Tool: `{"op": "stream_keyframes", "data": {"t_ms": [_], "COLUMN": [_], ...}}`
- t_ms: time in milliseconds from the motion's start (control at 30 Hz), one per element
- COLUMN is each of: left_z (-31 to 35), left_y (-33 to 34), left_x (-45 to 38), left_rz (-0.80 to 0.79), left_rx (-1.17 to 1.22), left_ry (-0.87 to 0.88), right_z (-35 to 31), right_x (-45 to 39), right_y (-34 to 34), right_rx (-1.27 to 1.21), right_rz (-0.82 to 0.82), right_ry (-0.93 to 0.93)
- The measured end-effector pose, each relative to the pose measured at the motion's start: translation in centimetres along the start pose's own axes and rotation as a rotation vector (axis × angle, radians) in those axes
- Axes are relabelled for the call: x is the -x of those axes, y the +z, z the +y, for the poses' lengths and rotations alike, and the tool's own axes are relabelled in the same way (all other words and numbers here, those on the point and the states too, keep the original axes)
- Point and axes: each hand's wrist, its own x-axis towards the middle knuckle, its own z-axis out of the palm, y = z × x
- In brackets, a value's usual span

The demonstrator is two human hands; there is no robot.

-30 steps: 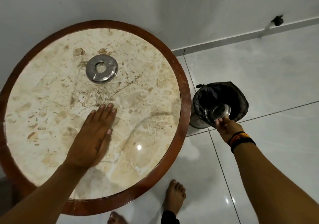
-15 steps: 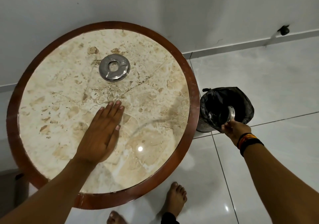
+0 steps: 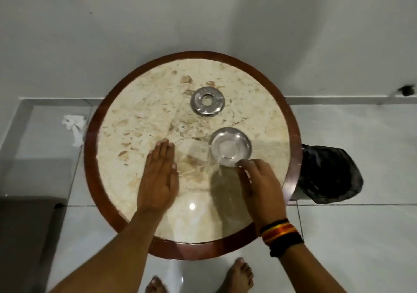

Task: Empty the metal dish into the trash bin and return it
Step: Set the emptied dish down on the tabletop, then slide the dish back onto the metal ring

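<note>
Resting mouth-up on table [image 3: 108,134], round metal dish [image 3: 230,147], rim pinched by right hand [image 3: 259,184]; left hand [image 3: 158,177] flat, released.

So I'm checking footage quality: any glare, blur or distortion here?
Head view: a small glare spot on the table near the left hand; the dish looks slightly motion-smeared at the right hand; wide-angle bending at the edges; soft hand shadows.

We see silver metal dish [image 3: 230,147], beige-brown mottled marble table [image 3: 144,121] with reddish-brown rim, black trash bin [image 3: 327,175] liner, red-yellow-black striped wristband [image 3: 282,234] lower right.
</note>
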Motion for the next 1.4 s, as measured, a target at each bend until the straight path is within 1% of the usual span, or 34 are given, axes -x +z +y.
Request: {"op": "stream_keyframes", "data": {"t_ms": [67, 100, 200, 300, 367, 400, 433, 500, 533, 567, 600, 633, 700, 767, 833, 1033, 1100, 1267, 1333, 1400], "left_z": [-0.7, -0.8, -0.7, -0.7, -0.9, -1.0, -1.0, -0.9, -1.0, -1.0, -1.0, -1.0, -1.0, -1.0, -1.0, -1.0, -1.1, -1.0, -1.0, -1.0], "left_y": [-0.1, -0.1, 0.2, 0.3, 0.2, 0.1, 0.1, 0.2, 0.2, 0.2, 0.3, 0.3, 0.2, 0.1, 0.0, 0.2, 0.2, 0.2, 0.2, 0.2], "left_x": [0.1, 0.0, -0.1, 0.1, 0.1, 0.1, 0.0, -0.1, -0.1, -0.2, -0.3, -0.3, -0.4, -0.5, -0.5, -0.5, -0.6, -0.6, -0.7, -0.7], "left_rz": [0.015, 0.019, 0.021, 0.059, 0.096, 0.094, 0.078, 0.051, 0.042, 0.038, 0.033, 0.03, 0.032, 0.039, 0.034, 0.031, 0.031, 0.039, 0.032, 0.034], "left_rx": [0.0, 0.003, 0.015, 0.027, 0.038, 0.037, 0.029, 0.008, 0.008, 0.013, 0.021, 0.031, 0.045, 0.055, 0.072, 0.059, 0.061, 0.056, 0.039, 0.009], "left_ry": [-0.015, -0.028, -0.049, -0.017, -0.014, -0.022, -0.029, -0.028, -0.03, -0.036, -0.04, -0.043, -0.041, -0.03, -0.029, -0.037, -0.035, -0.033, -0.042, -0.043], "right_z": [-2.5, -3.3, -3.7, -3.0, -2.9, -3.1, -3.4, -4.0, -4.5, -4.7, -5.1, -5.6, -6.6, -7.3, -7.6, -7.3, -7.0, -6.6, -6.2, -5.9], "right_x": [-0.1, -0.1, 0.4, 1.0, 0.5, -0.3, -1.4, -5.0, -7.3, -10.0, -12.8, -15.6, -20.8, -23.8, -25.1, -25.5, -25.0, -21.4, -19.9, -19.1], "right_y": [2.6, 3.6, 5.5, 5.8, 5.1, 4.4, 3.6, 2.7, 2.6, 2.8, 3.3, 4.0, 5.6, 6.9, 7.6, 7.9, 8.0, 8.7, 8.5, 8.1], "right_rx": [0.048, 0.079, 0.128, 0.184, 0.152, 0.095, 0.013, -0.13, -0.166, -0.164, -0.129, -0.084, 0.035, 0.213, 0.342, 0.446, 0.449, 0.425, 0.348, 0.24], "right_rz": [-0.054, -0.077, -0.124, -0.214, -0.304, -0.323, -0.308, -0.173, -0.106, -0.077, -0.097, -0.158, -0.359, -0.549, -0.619, -0.645, -0.628, -0.399, -0.32, -0.268], "right_ry": [-0.096, -0.116, -0.129, -0.143, -0.142, -0.093, -0.012, 0.136, 0.171, 0.184, 0.198, 0.222, 0.261, 0.272, 0.254, 0.298, 0.29, 0.126, 0.118, 0.149]}}
